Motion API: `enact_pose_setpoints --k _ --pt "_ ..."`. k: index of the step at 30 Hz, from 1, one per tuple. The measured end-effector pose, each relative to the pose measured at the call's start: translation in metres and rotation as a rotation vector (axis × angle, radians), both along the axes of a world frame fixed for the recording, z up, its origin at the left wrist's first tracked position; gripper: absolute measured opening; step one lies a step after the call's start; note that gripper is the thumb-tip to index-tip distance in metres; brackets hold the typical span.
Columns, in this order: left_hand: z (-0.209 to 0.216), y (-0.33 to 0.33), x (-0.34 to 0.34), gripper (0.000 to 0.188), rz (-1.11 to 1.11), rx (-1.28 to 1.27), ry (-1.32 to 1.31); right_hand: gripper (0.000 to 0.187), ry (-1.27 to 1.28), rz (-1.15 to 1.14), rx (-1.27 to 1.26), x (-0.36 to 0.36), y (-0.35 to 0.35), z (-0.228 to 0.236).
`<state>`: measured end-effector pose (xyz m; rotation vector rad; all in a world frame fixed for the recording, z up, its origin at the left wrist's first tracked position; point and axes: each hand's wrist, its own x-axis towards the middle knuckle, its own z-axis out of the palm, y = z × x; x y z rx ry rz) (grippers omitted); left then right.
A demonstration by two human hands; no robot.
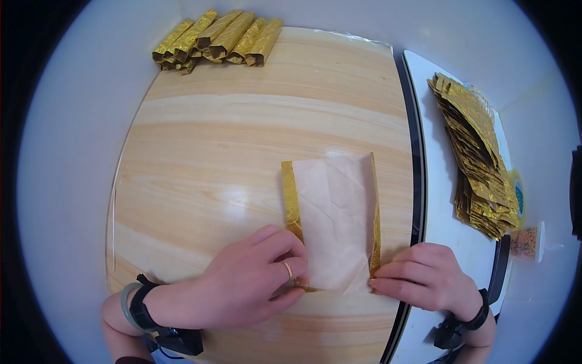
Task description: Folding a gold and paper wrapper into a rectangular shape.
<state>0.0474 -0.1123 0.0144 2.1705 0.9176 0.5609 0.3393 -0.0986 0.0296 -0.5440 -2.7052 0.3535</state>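
Observation:
A sheet of gold-patterned paper [333, 224] lies on the wooden tabletop [200, 151], its pale pinkish inner side facing up. Narrow gold strips show along its left and right sides, where the edges are folded inward. At the lower left corner, my left hand [260, 276], with a ring on one finger, pinches the folded edge. My right hand [427, 279] grips the lower right corner between thumb and fingers. A short gold fold shows along the near edge beside my left fingers. The fingertips of my left hand are partly hidden.
Several rolled gold paper tubes [221, 36] are piled at the far left of the table. To the right, a white surface [436, 218] beyond a dark edge holds a thick stack of folded gold paper [476, 158]. A patterned cup [526, 242] stands near it.

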Motion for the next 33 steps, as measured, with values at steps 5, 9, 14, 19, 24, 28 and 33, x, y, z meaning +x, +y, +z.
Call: enact_pose_setpoints --k 5,9,14,19,24,28,33 --pt "0.001 -0.001 0.002 0.021 -0.010 0.010 0.009 0.022 0.052 -0.016 -0.080 0.004 0.001 -0.003" --pt "0.000 -0.003 0.001 0.021 0.020 0.007 0.026 0.022 0.062 0.004 -0.037 0.003 0.002 -0.008" --pt "-0.001 0.000 0.000 0.020 0.001 -0.005 0.018 0.022 0.062 -0.003 0.058 0.002 -0.002 -0.009" --pt "-0.001 0.003 -0.001 0.019 -0.014 -0.005 -0.027 0.024 -0.031 0.083 0.202 -0.002 -0.002 -0.001" --pt "-0.002 0.005 -0.001 0.019 -0.029 0.013 -0.034 0.025 -0.090 0.109 0.316 -0.001 -0.007 0.004" --pt "-0.002 0.005 -0.002 0.018 -0.032 -0.006 -0.050 0.025 -0.010 0.066 0.286 -0.001 -0.007 -0.001" --pt "-0.006 0.006 -0.006 0.020 -0.041 -0.041 -0.075 0.024 0.027 -0.026 0.221 -0.003 -0.011 -0.002"
